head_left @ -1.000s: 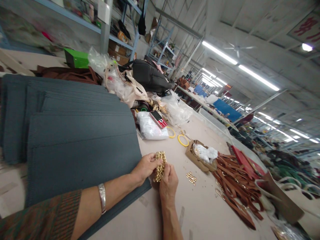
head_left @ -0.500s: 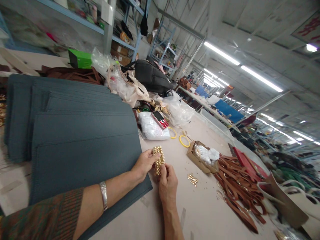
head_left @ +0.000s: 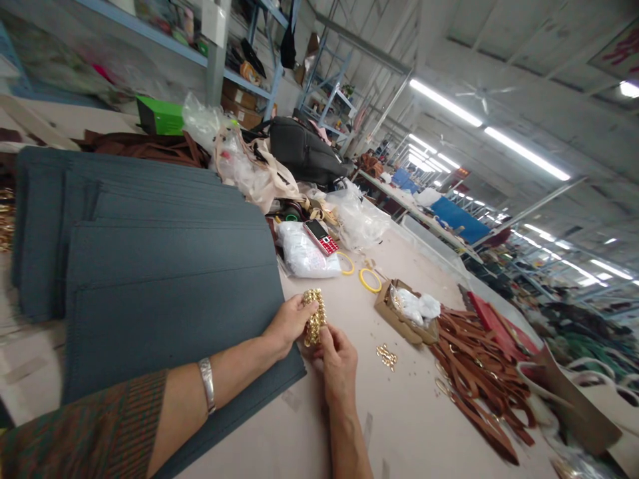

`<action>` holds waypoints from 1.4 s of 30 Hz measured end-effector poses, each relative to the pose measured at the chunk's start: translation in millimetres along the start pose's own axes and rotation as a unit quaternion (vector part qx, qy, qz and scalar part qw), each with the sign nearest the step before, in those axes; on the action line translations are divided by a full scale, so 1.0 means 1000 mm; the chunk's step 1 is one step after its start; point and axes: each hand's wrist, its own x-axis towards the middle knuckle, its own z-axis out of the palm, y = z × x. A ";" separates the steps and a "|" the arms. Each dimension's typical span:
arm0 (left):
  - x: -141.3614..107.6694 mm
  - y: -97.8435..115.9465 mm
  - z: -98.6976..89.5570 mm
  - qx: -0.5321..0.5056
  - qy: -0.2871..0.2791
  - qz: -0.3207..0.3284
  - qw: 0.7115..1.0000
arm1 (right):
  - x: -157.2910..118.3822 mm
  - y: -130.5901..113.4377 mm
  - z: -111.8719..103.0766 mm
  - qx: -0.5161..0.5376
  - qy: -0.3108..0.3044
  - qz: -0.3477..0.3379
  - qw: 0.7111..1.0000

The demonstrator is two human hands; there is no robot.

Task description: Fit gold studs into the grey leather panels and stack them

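Observation:
A bundled gold chain is held above the table, beside the right edge of the stacked dark blue-grey panels. My left hand grips its upper left side, thumb laid across the front. With thumb and fingers pinched together, my right hand holds the chain's lower end. The fingers behind the chain are hidden. To the right of my right hand, a small pile of gold metal pieces lies on the table.
Beyond my hands, a red phone rests on a white plastic packet, near yellow rings. Rightward are a cardboard box with white bags and many brown straps. A black bag stands at the back.
The chain and both hands have shifted very slightly, the chain a little left and up. The grip of both hands looks the same.

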 end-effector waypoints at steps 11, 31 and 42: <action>-0.004 0.011 -0.002 0.053 -0.032 0.022 0.998 | 0.004 0.006 -0.010 0.083 -0.058 0.058 0.993; -0.016 0.013 0.004 0.135 -0.083 -0.020 0.987 | -0.001 -0.002 0.004 0.050 -0.012 0.016 0.999; -0.020 0.015 0.006 0.147 -0.128 -0.026 0.981 | 0.001 0.004 0.000 0.069 0.020 0.023 0.997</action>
